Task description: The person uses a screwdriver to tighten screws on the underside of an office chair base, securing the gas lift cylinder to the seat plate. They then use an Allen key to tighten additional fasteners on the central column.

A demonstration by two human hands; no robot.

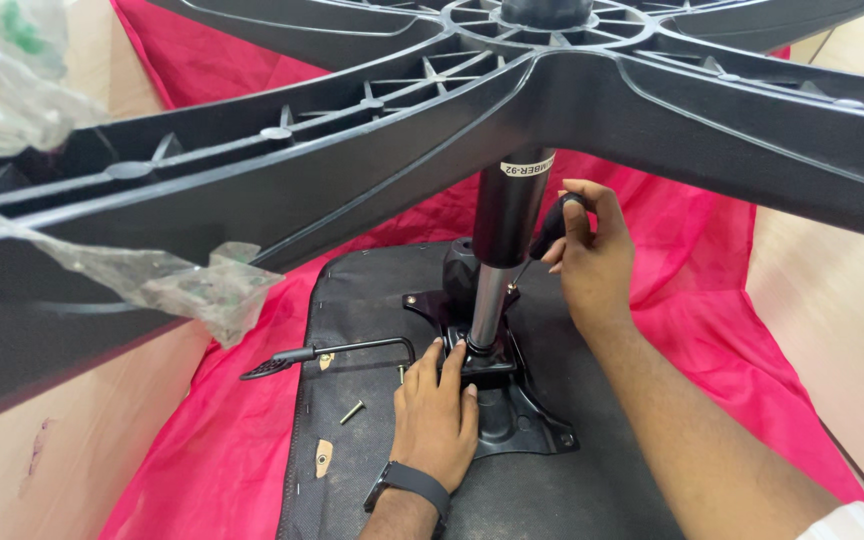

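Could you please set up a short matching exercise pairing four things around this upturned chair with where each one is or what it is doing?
Things:
1. left hand
2. right hand
3. loose screw
4. red cloth

Places or states:
A. spread under the seat
B. lying on the seat underside, left of the plate
C. pressing on the black mounting plate
D. holding a black-handled screwdriver beside the column

Pairs: 1-C, 2-D, 3-B, 4-A

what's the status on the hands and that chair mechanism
Left hand pressing on black mechanism plate. Right hand holds screwdriver at it. Chair base overhead; loose screw nearby.
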